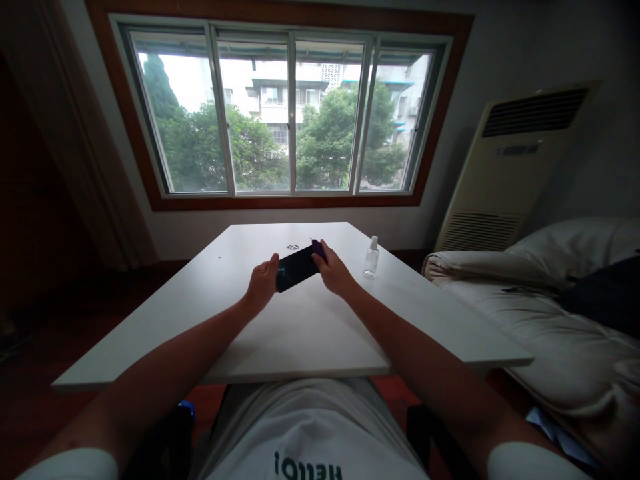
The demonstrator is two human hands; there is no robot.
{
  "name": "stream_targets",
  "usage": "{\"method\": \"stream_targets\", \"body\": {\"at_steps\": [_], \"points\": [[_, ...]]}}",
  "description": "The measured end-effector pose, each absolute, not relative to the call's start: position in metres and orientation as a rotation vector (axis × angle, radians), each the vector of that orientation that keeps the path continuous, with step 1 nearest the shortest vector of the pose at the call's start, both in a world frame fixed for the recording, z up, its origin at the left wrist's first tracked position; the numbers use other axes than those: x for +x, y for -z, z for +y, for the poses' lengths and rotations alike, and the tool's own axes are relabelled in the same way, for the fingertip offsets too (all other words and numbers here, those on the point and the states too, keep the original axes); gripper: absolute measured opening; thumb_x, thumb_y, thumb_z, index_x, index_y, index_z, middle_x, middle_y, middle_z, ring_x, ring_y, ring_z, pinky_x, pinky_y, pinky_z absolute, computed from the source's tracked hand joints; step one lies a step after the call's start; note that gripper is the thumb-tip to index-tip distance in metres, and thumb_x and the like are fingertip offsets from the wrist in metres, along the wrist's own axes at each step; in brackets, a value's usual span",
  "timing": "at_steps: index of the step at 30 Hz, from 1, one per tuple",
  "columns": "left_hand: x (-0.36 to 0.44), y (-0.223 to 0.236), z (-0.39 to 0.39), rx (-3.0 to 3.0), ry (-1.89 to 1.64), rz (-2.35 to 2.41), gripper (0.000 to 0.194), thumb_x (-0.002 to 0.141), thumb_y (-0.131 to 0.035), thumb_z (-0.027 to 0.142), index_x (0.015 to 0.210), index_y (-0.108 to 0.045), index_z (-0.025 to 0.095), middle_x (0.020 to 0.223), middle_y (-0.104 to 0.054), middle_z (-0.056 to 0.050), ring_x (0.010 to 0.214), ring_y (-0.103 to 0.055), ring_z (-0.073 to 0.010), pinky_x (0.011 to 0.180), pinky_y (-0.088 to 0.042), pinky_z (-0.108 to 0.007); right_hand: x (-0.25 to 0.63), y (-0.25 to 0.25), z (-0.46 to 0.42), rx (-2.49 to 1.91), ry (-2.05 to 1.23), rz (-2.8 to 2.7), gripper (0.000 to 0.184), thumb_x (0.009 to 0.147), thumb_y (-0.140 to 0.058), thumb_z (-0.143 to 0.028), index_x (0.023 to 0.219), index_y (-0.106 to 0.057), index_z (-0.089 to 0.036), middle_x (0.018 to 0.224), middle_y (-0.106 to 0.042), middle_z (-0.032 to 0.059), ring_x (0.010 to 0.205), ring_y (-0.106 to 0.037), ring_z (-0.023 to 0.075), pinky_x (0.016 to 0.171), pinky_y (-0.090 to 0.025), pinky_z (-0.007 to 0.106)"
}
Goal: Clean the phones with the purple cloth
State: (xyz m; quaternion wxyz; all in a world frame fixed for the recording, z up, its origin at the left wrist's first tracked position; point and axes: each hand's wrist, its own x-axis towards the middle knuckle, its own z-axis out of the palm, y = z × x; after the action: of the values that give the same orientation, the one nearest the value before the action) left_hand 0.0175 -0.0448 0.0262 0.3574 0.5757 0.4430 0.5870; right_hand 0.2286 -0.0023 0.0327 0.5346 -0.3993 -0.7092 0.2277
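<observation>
- Black phone [297,269] is between the two hands, over the middle of the white table [300,340]. It slants, with its right end up and farther away. I cannot tell if it touches the table.
- Left hand [262,284] holds the left end of the phone, with its thumb on the near-facing side.
- Right hand [334,269] pinches a small purple cloth [318,247] at the right end of the phone. Its fingers under there are hidden.
- Clear bottle [371,261] with a white top stands up on the table, to the right of the right hand and not touching it.
- Dark round mark [293,247] is on the table, just past the phone. It is too small to read.
- Brown wood goes around the big window [290,200], and green trees [325,143] are outside.
- Pale sofa [500,307] is on the right, near a tall air unit [510,160].
</observation>
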Motion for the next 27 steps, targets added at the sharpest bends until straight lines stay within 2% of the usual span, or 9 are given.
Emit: {"method": "stream_targets", "body": {"at_steps": [3,5,7,11,15,19,27], "points": [[0.023,-0.024,-0.049,1.537,-1.542,1.213,0.059,0.091,-0.045,0.069,0.06,-0.05,0.019,0.046,-0.048,-0.001,0.041,-0.048,-0.0123,0.039,-0.035,-0.024,0.22,-0.028,-0.01,-1.071,-0.229,-1.822,0.069,0.1,-0.044,-0.051,0.157,-0.029,-0.014,0.161,-0.027,0.0153,0.151,-0.015,0.0326,0.123,-0.012,0.052],[0.027,-0.023,-0.052,1.616,-1.53,1.244,0.06,0.093,-0.041,0.067,0.058,-0.05,0.019,0.044,-0.048,-0.001,0.039,-0.047,-0.0125,0.039,-0.034,-0.024,0.212,-0.025,-0.016,-1.089,-0.03,-1.927,0.068,0.103,-0.037,-0.047,0.158,-0.023,-0.011,0.164,-0.016,0.0156,0.153,-0.003,0.0334,0.122,-0.003,0.057],[0.03,-0.022,-0.055,1.664,-1.534,1.261,0.061,0.095,-0.038,0.066,0.058,-0.051,0.019,0.042,-0.048,-0.001,0.038,-0.048,-0.0128,0.038,-0.034,-0.023,0.203,-0.022,-0.026,-1.003,0.144,-2.066,0.064,0.104,-0.032,-0.041,0.159,-0.02,-0.009,0.164,-0.013,0.017,0.153,-0.003,0.0329,0.122,-0.004,0.06],[0.031,-0.021,-0.055,1.668,-1.547,1.237,0.062,0.095,-0.037,0.066,0.059,-0.052,0.019,0.043,-0.05,-0.001,0.039,-0.05,-0.0126,0.038,-0.037,-0.022,0.188,-0.021,-0.049,-0.719,0.354,-2.325,0.062,0.104,-0.03,-0.032,0.158,-0.017,-0.004,0.164,-0.012,0.0188,0.153,-0.007,0.0301,0.123,-0.013,0.057],[0.028,-0.023,-0.055,1.697,-1.554,1.197,0.062,0.096,-0.037,0.065,0.058,-0.051,0.019,0.041,-0.05,-0.001,0.037,-0.048,-0.0117,0.039,-0.037,-0.022,0.189,-0.03,-0.054,-0.67,0.473,-2.362,0.06,0.103,-0.03,-0.028,0.158,-0.019,-0.006,0.164,-0.014,0.0159,0.153,-0.01,0.0296,0.123,-0.01,0.058],[0.027,-0.026,-0.058,1.753,-1.564,1.205,0.063,0.096,-0.037,0.064,0.055,-0.051,0.018,0.04,-0.048,0.0,0.036,-0.047,-0.0112,0.038,-0.035,-0.022,0.205,-0.038,-0.034,-0.815,0.473,-2.247,0.059,0.105,-0.026,-0.029,0.159,-0.019,-0.008,0.164,-0.014,0.0141,0.153,-0.012,0.0286,0.123,-0.007,0.058],[0.026,-0.024,-0.062,1.735,-1.574,1.182,0.063,0.096,-0.04,0.062,0.054,-0.053,0.018,0.038,-0.046,-0.001,0.035,-0.045,-0.0107,0.038,-0.033,-0.022,0.235,-0.033,0.009,-0.987,0.288,-2.059,0.06,0.106,-0.019,-0.034,0.159,-0.015,-0.006,0.163,-0.016,0.0172,0.153,-0.009,0.0276,0.123,-0.008,0.057]]}}
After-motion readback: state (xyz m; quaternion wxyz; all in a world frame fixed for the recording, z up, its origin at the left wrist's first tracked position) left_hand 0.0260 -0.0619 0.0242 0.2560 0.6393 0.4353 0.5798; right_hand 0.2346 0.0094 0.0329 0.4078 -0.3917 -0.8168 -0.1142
